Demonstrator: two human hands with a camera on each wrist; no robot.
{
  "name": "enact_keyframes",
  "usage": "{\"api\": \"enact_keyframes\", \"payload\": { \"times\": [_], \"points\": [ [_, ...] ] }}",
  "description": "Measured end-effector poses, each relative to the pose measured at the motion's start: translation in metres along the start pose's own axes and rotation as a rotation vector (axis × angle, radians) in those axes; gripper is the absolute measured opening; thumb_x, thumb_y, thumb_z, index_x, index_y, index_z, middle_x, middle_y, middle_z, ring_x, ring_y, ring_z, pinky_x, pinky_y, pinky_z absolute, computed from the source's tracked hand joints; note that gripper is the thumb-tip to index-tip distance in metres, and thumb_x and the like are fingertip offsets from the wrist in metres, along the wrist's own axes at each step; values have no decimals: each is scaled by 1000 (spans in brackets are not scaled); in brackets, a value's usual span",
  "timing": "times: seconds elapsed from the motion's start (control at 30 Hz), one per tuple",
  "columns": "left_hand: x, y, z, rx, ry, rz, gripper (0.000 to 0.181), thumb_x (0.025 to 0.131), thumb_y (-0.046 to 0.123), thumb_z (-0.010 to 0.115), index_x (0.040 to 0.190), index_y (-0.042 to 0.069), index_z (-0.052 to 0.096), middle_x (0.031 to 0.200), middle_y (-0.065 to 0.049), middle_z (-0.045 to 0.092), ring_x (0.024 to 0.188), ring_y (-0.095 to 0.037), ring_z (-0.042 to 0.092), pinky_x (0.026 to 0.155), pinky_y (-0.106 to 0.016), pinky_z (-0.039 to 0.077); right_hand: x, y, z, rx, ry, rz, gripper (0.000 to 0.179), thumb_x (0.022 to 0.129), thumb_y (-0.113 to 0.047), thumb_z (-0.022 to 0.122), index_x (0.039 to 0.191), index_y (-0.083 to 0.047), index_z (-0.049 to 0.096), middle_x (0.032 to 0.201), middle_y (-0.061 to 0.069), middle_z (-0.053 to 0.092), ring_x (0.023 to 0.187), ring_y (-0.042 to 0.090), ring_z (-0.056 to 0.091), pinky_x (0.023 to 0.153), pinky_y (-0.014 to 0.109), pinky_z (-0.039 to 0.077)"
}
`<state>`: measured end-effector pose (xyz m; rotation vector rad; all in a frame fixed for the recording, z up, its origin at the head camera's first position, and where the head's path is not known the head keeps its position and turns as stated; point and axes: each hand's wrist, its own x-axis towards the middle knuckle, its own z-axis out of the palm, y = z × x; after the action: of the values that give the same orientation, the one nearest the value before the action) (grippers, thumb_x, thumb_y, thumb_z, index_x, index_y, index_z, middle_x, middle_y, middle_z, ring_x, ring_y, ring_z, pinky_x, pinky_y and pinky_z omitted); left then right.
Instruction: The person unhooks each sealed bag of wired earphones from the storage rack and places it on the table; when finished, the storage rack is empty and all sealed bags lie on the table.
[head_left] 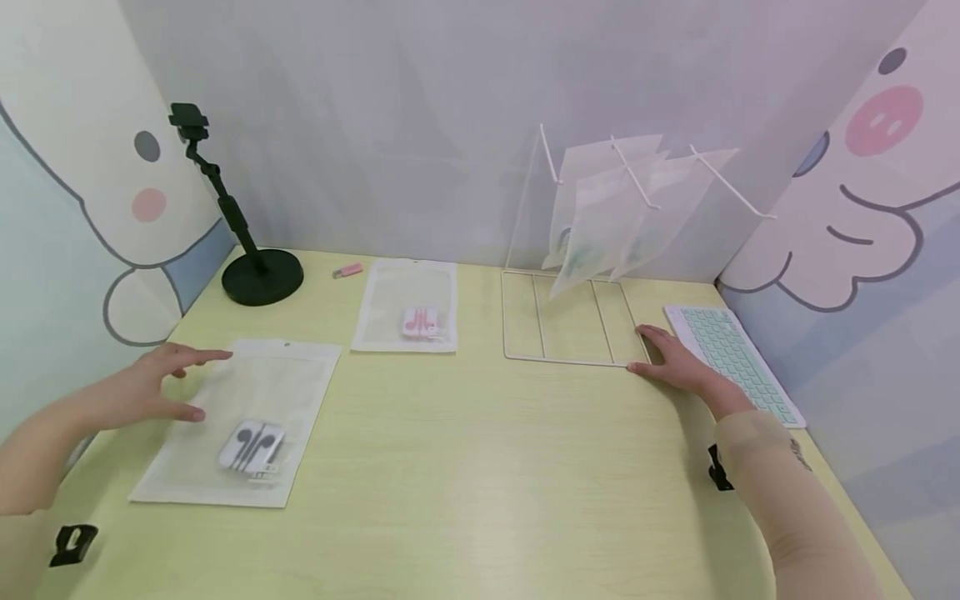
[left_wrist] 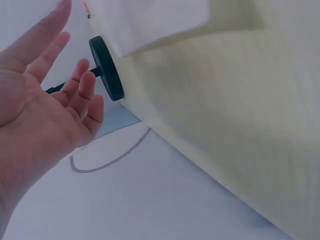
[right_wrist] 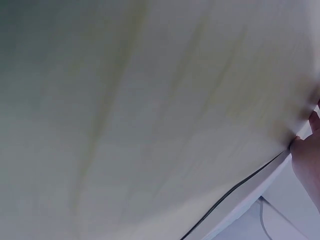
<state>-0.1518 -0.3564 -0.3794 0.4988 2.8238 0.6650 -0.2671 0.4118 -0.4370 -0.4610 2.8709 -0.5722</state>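
My left hand hovers over the left edge of a large white zip bag, thumb and forefinger spread, gripping nothing. In the left wrist view the other fingers of that hand are loosely bent. Inside the bag lie boxed earphones with grey marks. My right hand rests at the right front corner of a white wire display rack, thumb and fingertips touching around the corner. Several translucent bags hang from the rack's hooks. In the right wrist view, only part of the right hand shows.
A smaller white bag with pink earphones lies at the back, beside a pink USB stick. A black phone stand is at back left. Along the right edge lies a white keyboard with mint keys.
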Motion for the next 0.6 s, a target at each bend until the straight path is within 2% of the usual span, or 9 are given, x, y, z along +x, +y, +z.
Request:
{"api": "enact_keyframes", "payload": {
  "times": [0.1, 0.23, 0.4, 0.6],
  "points": [
    [9, 16, -8, 11, 66, 41, 78, 70, 28, 83, 136, 7, 47, 123, -20, 46, 102, -36, 47, 74, -49, 45, 1, 2, 0, 5, 3, -8, 87, 86, -42, 66, 146, 5, 23, 149, 31, 21, 137, 49, 17, 109, 62, 15],
    [24, 44, -20, 43, 159, 99, 71, 71, 23, 84, 132, 9, 51, 121, -15, 51, 101, -32, 48, 73, -45, 44, 2, 3, 1, -1, 7, -10, 87, 86, -43, 66, 146, 4, 23, 150, 30, 21, 138, 47, 17, 110, 60, 15],
    [44, 89, -32, -51, 203, 89, 68, 75, 25, 81, 134, 13, 50, 130, -16, 47, 116, -40, 42, 87, -56, 39, 1, 2, 0, 6, -4, -9, 87, 86, -42, 66, 146, 5, 23, 150, 30, 20, 138, 48, 16, 110, 60, 15],
    [73, 136, -31, -86, 280, 137, 67, 78, 30, 78, 136, 16, 49, 137, -12, 44, 127, -36, 36, 98, -56, 35, -1, -2, -3, 5, -13, -13, 86, 87, -40, 66, 146, 5, 23, 150, 30, 20, 137, 48, 16, 110, 61, 16]
  ]
}}
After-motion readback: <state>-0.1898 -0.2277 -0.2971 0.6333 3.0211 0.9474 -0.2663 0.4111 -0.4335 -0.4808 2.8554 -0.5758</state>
